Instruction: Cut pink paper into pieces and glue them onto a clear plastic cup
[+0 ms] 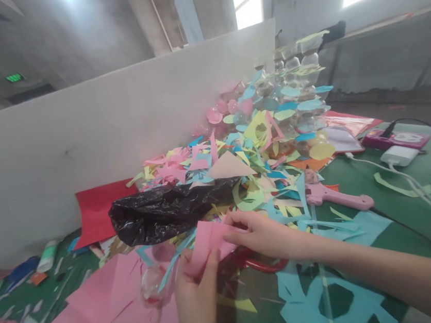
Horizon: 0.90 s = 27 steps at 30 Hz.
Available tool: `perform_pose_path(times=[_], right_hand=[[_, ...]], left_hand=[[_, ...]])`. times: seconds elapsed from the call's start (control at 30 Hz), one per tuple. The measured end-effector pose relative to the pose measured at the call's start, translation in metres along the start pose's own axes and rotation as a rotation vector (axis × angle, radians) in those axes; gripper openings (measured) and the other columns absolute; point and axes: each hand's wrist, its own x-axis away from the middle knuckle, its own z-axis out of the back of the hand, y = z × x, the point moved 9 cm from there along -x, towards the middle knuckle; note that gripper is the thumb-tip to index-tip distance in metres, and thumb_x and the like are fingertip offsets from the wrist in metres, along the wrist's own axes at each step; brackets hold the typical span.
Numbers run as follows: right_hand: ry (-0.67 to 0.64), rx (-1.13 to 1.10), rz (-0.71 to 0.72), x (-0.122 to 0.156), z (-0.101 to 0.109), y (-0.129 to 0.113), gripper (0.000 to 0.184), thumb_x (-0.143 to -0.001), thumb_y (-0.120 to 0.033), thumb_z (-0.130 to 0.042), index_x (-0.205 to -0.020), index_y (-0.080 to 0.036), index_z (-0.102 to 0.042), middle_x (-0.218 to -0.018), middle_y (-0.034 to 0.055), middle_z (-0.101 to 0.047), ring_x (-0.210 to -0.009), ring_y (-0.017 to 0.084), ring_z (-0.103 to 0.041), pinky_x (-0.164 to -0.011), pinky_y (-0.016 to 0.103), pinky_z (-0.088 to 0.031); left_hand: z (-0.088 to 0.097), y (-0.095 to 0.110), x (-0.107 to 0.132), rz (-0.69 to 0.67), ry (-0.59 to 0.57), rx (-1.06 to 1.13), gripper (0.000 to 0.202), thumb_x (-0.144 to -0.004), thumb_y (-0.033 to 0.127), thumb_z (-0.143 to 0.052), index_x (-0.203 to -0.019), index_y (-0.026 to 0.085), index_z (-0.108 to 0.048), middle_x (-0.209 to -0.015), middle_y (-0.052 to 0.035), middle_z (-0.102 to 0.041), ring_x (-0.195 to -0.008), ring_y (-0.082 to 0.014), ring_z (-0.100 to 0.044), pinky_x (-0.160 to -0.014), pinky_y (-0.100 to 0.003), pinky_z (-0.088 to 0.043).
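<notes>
Between my two hands is a small piece of pink paper (206, 243), bent along its middle. My left hand (198, 275) pinches its lower left side between thumb and fingers. At its right edge, my right hand (257, 232) grips it with thumb and fingertips. Just below lies a red handle (266, 265), probably of scissors, partly hidden by my right hand. Larger pink sheets (107, 303) spread to the left, with a clear plastic cup (152, 282) on them. Cut blue paper (332, 298) with a hole lies at the lower right.
A black plastic bag (159, 214) lies behind my hands, before a heap of colored paper scraps (200, 160). Stacked clear cups (303, 84) stand at the back right. A pink glue gun (332, 195), white charger (399, 156) and purple power strip (395, 138) with cables are on the right.
</notes>
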Motion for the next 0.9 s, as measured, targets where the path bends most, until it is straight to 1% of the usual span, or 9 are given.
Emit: perform_pose_path(times=[0.07,0.13,0.27,0.37,0.47,0.57,0.7,0.8,0.9], right_hand=[[0.005,-0.017,-0.004,0.0,0.001,-0.002,0.019,-0.087,-0.036,-0.054,-0.078,-0.019,-0.054,-0.072,-0.0033,-0.052,-0.066,0.011,-0.046,-0.058,0.022,-0.035],[0.008,-0.041,-0.024,0.0,0.002,-0.003,0.018,-0.087,-0.034,-0.053,-0.079,-0.019,-0.054,-0.071,-0.0035,-0.052,-0.065,0.011,-0.045,-0.057,0.022,-0.035],[0.013,-0.066,-0.05,0.0,0.004,-0.003,0.015,-0.086,-0.032,-0.053,-0.078,-0.019,-0.053,-0.069,-0.0041,-0.051,-0.063,0.01,-0.044,-0.057,0.021,-0.034],[0.025,-0.076,-0.05,-0.001,0.008,-0.002,0.015,-0.086,-0.032,-0.053,-0.078,-0.02,-0.052,-0.069,-0.0043,-0.049,-0.063,0.01,-0.043,-0.056,0.021,-0.033],[0.026,-0.079,-0.05,-0.002,0.009,0.003,0.017,-0.086,-0.035,-0.053,-0.079,-0.02,-0.052,-0.069,-0.0044,-0.048,-0.063,0.01,-0.043,-0.055,0.021,-0.033],[0.037,-0.061,-0.025,-0.004,0.011,0.003,0.018,-0.086,-0.035,-0.053,-0.078,-0.02,-0.051,-0.068,-0.0044,-0.048,-0.062,0.011,-0.042,-0.055,0.022,-0.032],[0.052,-0.009,-0.009,-0.008,0.014,0.003,0.018,-0.086,-0.032,-0.052,-0.073,-0.019,-0.05,-0.066,-0.0042,-0.047,-0.062,0.011,-0.041,-0.054,0.021,-0.03],[0.024,0.023,-0.018,-0.01,0.012,0.004,0.02,-0.086,-0.032,-0.052,-0.072,-0.019,-0.05,-0.065,-0.0044,-0.046,-0.061,0.01,-0.04,-0.054,0.021,-0.029],[0.008,0.031,-0.007,-0.01,0.01,0.005,0.021,-0.087,-0.033,-0.052,-0.072,-0.018,-0.051,-0.065,-0.0043,-0.046,-0.062,0.01,-0.039,-0.054,0.022,-0.029]], left_hand=[[0.002,0.005,0.001,-0.006,0.026,-0.016,0.044,-0.065,0.045,-0.075,-0.095,0.013,-0.068,-0.079,-0.0053,-0.073,-0.071,-0.0228,-0.07,-0.058,-0.027,-0.055],[-0.001,0.005,0.0,0.033,-0.005,0.008,0.043,-0.065,0.044,-0.076,-0.093,0.013,-0.069,-0.081,-0.0073,-0.075,-0.073,-0.0244,-0.071,-0.062,-0.029,-0.056],[-0.007,-0.009,-0.009,0.165,-0.132,-0.006,0.043,-0.062,0.05,-0.076,-0.076,0.009,-0.072,-0.068,-0.0118,-0.073,-0.068,-0.0276,-0.071,-0.068,-0.036,-0.058],[-0.001,-0.017,-0.016,0.187,-0.133,-0.093,0.043,-0.059,0.052,-0.077,-0.064,0.01,-0.071,-0.064,-0.0141,-0.072,-0.066,-0.029,-0.071,-0.071,-0.037,-0.058],[0.002,-0.016,-0.019,0.163,-0.11,-0.107,0.038,-0.057,0.051,-0.079,-0.055,0.014,-0.069,-0.06,-0.0129,-0.071,-0.066,-0.0298,-0.071,-0.069,-0.037,-0.058],[-0.005,-0.009,-0.019,0.141,-0.167,-0.108,0.036,-0.056,0.05,-0.079,-0.052,0.016,-0.069,-0.059,-0.0103,-0.071,-0.067,-0.03,-0.071,-0.069,-0.037,-0.058],[-0.01,-0.004,-0.022,0.109,-0.247,-0.129,0.039,-0.054,0.054,-0.078,-0.055,0.016,-0.071,-0.063,-0.0114,-0.072,-0.068,-0.0285,-0.071,-0.072,-0.036,-0.058],[-0.01,-0.005,-0.024,0.077,-0.281,-0.15,0.041,-0.058,0.056,-0.076,-0.057,0.015,-0.072,-0.063,-0.0118,-0.072,-0.068,-0.0278,-0.071,-0.076,-0.037,-0.058],[-0.009,-0.008,-0.025,0.053,-0.29,-0.18,0.048,-0.059,0.062,-0.072,-0.058,0.015,-0.073,-0.065,-0.0116,-0.073,-0.069,-0.0276,-0.071,-0.078,-0.038,-0.057]])
